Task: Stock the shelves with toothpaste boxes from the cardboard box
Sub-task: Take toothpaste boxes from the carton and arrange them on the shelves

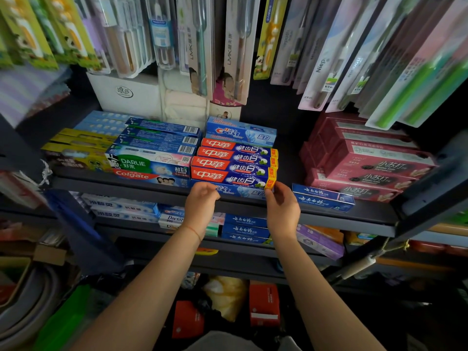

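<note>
Several red-and-blue toothpaste boxes (234, 163) lie stacked on the dark shelf (329, 216), with a light blue Crest box (240, 133) behind them. Under the stack's front lies another light blue Crest box (240, 191). My left hand (201, 206) has curled fingers at that box's left end. My right hand (281, 206) pinches the right end of the frontmost red-and-blue box (233, 177) by its orange tip. The cardboard box is out of view.
Colgate and Darlie boxes (149, 165) sit left of the stack, pink boxes (367, 168) and dark blue boxes (324, 197) to the right. Packaged toothbrushes (228, 46) hang above. A lower shelf (152, 226) holds more boxes. Red items (264, 304) lie on the floor below.
</note>
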